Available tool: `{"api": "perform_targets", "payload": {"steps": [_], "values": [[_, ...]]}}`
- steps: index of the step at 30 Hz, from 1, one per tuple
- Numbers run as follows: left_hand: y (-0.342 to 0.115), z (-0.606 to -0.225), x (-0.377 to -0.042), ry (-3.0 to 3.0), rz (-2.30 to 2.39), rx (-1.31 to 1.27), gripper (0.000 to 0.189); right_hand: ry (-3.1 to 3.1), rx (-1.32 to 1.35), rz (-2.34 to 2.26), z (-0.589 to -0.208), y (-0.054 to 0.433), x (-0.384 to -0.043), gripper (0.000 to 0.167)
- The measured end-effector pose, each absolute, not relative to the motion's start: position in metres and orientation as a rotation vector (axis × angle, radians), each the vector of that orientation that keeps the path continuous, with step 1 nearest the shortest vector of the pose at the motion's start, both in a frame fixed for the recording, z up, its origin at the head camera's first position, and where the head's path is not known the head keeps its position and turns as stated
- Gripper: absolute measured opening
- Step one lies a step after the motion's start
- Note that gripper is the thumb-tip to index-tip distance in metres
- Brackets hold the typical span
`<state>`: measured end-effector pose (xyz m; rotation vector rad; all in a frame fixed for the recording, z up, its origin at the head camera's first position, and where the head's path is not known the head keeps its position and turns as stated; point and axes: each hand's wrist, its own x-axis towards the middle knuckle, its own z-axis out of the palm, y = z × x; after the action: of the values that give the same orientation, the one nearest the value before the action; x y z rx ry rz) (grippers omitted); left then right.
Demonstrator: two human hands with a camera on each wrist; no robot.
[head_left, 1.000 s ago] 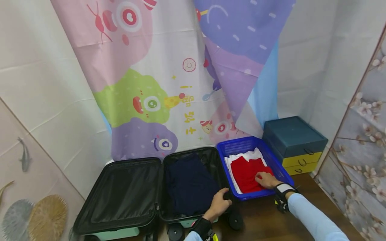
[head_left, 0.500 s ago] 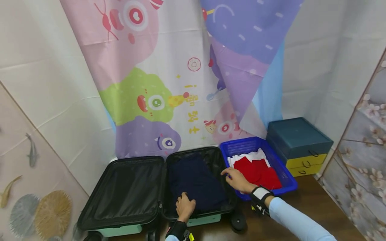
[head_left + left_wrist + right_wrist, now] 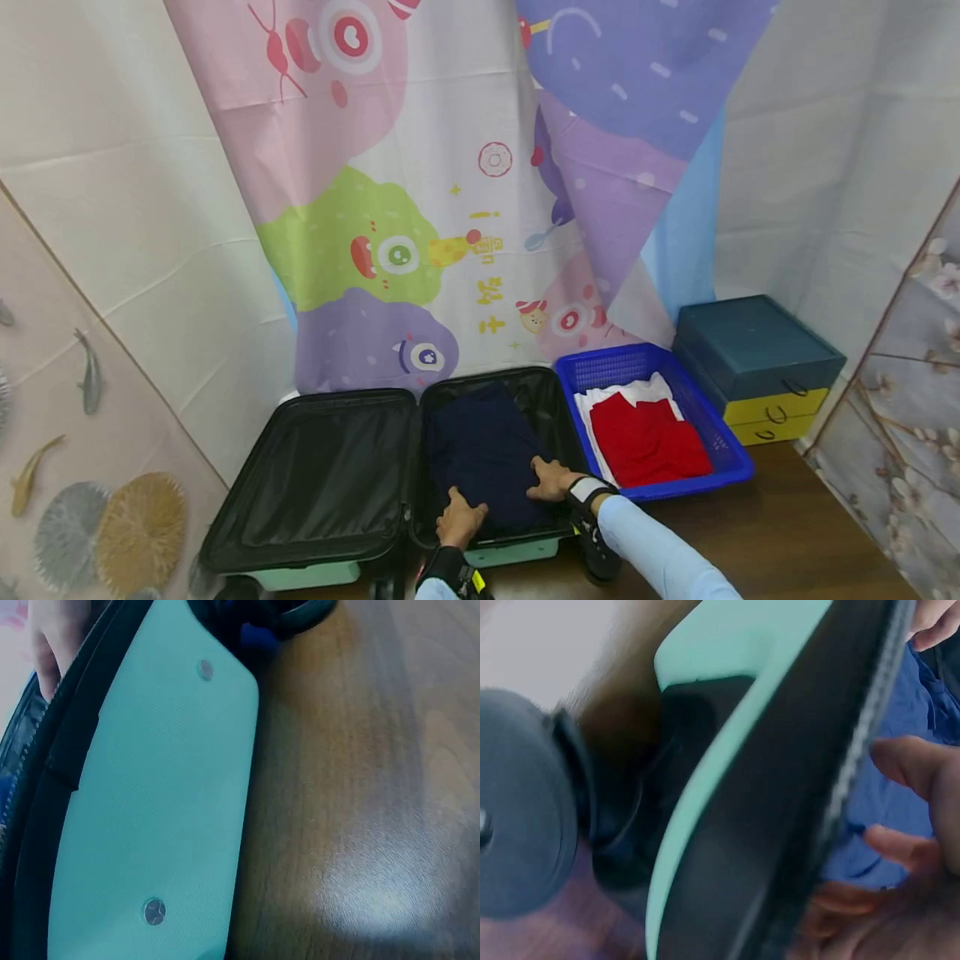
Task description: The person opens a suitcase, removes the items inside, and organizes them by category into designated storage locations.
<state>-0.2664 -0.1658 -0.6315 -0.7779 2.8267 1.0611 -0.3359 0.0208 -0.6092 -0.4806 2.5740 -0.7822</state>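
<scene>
Folded navy blue clothing (image 3: 483, 433) lies in the right half of an opened suitcase (image 3: 322, 475), which has a black lining and a mint green shell. At the near left of the clothing, my left hand (image 3: 460, 522) rests with its fingers reaching over the suitcase rim. My right hand (image 3: 551, 481) touches the clothing at its right side. In the right wrist view the fingers (image 3: 906, 761) are spread on the blue cloth (image 3: 868, 802), just inside the zipper edge. The left wrist view mostly holds the green shell (image 3: 165, 765), with a hand at its upper left corner.
A blue plastic basket (image 3: 723, 450) with red clothing (image 3: 645, 442) over white clothing (image 3: 641, 389) stands right of the suitcase. Behind it is a dark teal and yellow drawer box (image 3: 757, 350). A patterned curtain (image 3: 442, 108) hangs behind. Brown wooden surface (image 3: 795, 508) lies at front right.
My right hand has left the red clothing in the basket and moved left onto the navy clothing. My left hand has moved left from the suitcase's near right corner to the clothing's near left.
</scene>
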Motion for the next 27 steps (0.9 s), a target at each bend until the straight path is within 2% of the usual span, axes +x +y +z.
{"api": "perform_targets", "payload": {"steps": [7,12,15,16,20,25,27], "values": [[-0.164,-0.635,-0.264,2.929,1.318,-0.804,0.033,2.778,-0.495,-0.92,-0.624,0.018,-0.337,0.02],[-0.17,-0.634,-0.271,2.909,1.708,-0.779,0.033,2.706,-0.576,-1.168,-0.626,0.027,-0.355,0.033],[-0.174,-0.631,-0.276,2.833,1.801,-0.851,0.035,2.587,-0.75,-1.252,-0.66,0.04,-0.393,0.041],[-0.175,-0.63,-0.277,2.806,1.811,-0.873,0.036,2.572,-0.82,-1.26,-0.682,0.045,-0.41,0.043],[-0.175,-0.624,-0.281,2.705,1.832,-0.897,0.04,2.525,-0.849,-1.266,-0.72,0.049,-0.438,0.038],[-0.171,-0.62,-0.278,2.643,1.823,-0.805,0.043,2.563,-0.524,-1.341,-0.655,0.037,-0.387,0.015],[-0.169,-0.621,-0.275,2.656,1.797,-0.772,0.043,2.619,-0.419,-1.354,-0.626,0.03,-0.363,0.012]]}}
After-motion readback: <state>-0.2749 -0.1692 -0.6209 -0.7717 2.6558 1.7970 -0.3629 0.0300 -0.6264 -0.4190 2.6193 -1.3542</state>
